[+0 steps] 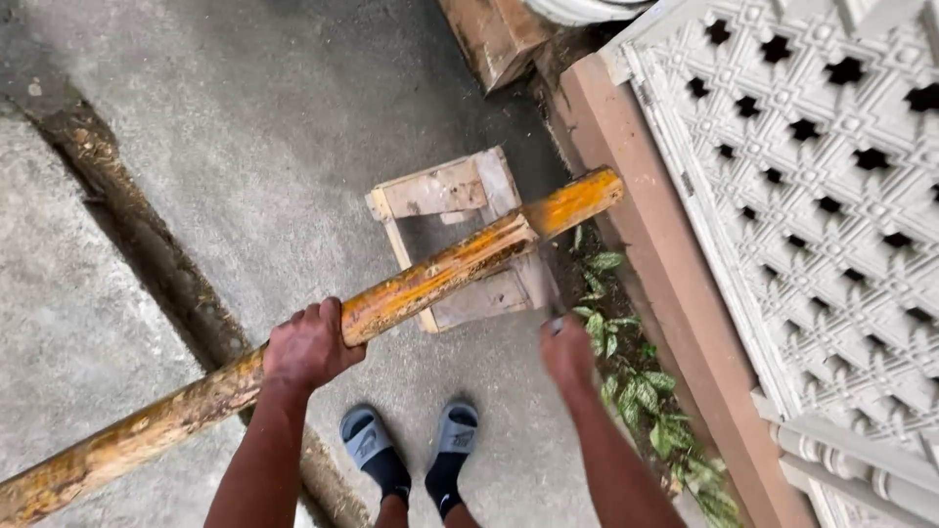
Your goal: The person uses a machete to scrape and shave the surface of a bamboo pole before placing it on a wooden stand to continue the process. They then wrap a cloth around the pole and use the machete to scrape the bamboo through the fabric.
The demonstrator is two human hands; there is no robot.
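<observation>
Pole [293,347]: long, yellowed, rough; it looks stiff and heavy. It slants under your left hand [308,344], its far end propped on the wooden stool [460,240] ahead. Your left hand wraps it mid-length; keep hold there. Your right hand [567,350] is closed, contents unclear. Beyond it: plants [636,381], a lattice wall [822,196].

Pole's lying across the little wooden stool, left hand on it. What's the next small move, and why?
Probably steady the pole before anything else. The left hand grips the long yellowish wooden pole, which rests on the small wooden stool with its far end overhanging toward the wall. The right hand is off the pole, fist closed around something small I can't identify, so only one hand controls it.
</observation>
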